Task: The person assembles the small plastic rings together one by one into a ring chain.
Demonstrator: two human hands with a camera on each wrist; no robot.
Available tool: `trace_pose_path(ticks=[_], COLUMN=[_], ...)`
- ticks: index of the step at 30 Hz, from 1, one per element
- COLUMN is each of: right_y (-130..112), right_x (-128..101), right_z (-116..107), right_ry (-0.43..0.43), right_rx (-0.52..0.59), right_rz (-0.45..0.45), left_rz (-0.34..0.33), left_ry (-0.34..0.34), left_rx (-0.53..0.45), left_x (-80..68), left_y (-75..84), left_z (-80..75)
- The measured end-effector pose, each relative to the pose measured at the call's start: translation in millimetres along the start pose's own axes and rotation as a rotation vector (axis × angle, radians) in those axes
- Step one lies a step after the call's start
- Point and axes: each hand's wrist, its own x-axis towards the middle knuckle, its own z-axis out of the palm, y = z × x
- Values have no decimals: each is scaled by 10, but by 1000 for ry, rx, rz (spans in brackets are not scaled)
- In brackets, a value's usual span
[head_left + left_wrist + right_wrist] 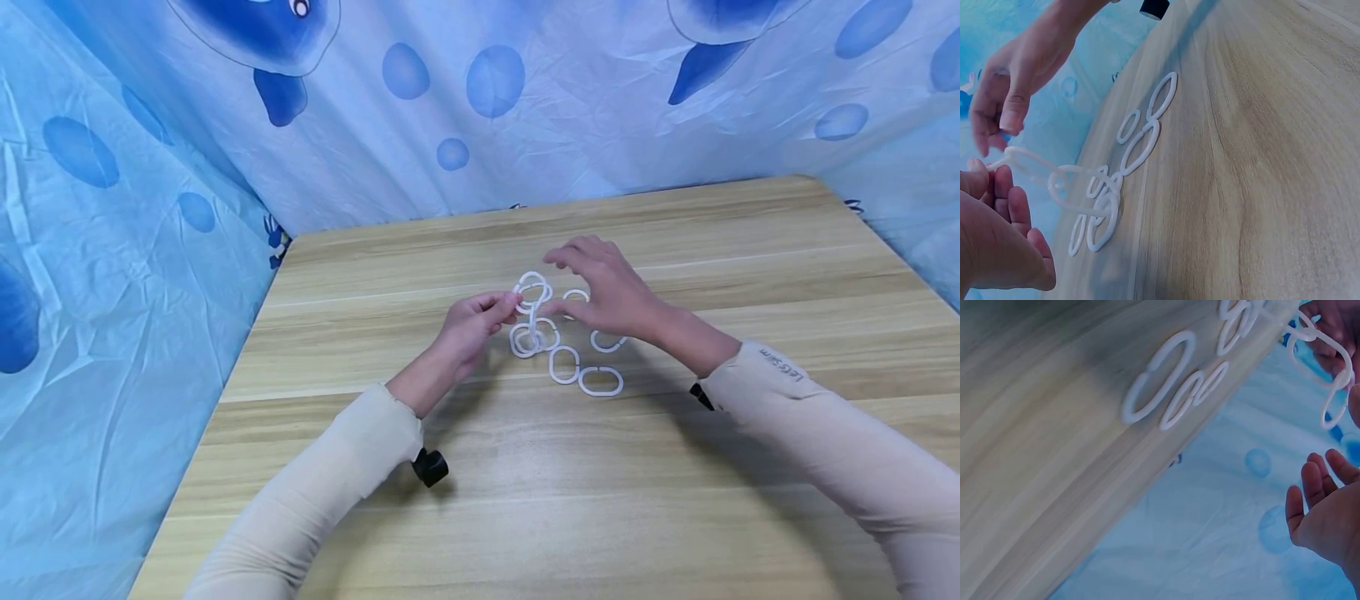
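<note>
Wooden table (pixel 675 467) backed by blue bubble-print sheet (pixel 120 275). Left hand (pixel 471 323) is pinching the raised end of a white ring chain (pixel 534 321); right hand (pixel 607 292) is hovering over it, fingers spread. Roughly eight rings, overlap blurring the count.

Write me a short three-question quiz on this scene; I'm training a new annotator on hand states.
1. True or false: the left hand pinches a white ring lifted off the wooden table.
2. The right hand is: A) gripping a ring, B) open above the rings, C) flat on the table.
3. What hangs behind the table?

Key: 1 true; 2 B; 3 a blue curtain printed with bubbles.
</note>
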Motion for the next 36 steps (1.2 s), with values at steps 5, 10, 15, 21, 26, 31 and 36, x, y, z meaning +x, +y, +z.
trace_pose_path(ticks=[5,10,15,21,26,31,36], right_y=[89,144,158,174,197,220,227], right_x=[-125,-247,-350,-421,-449,-500,-533], right_z=[-110,-159,-153,-121,-121,-115,-102], right_ry=[-46,-108,-231,-333,-350,-373,-386], right_rx=[-46,-88,-134,-179,-203,-236,-257], right_rz=[131,212,285,328,348,360,351], left_rz=[-10,-2,6,8,16,16,13], left_ry=[26,28,30,32,36,40,39], left_rx=[-1,0,-5,-11,-21,-22,-19], left_x=[0,-8,-17,-23,-21,-18,-19], left_y=[-11,-15,-11,-8,-13,-15,-17], left_z=[-21,-35,-39,-50,-56,-60,-61])
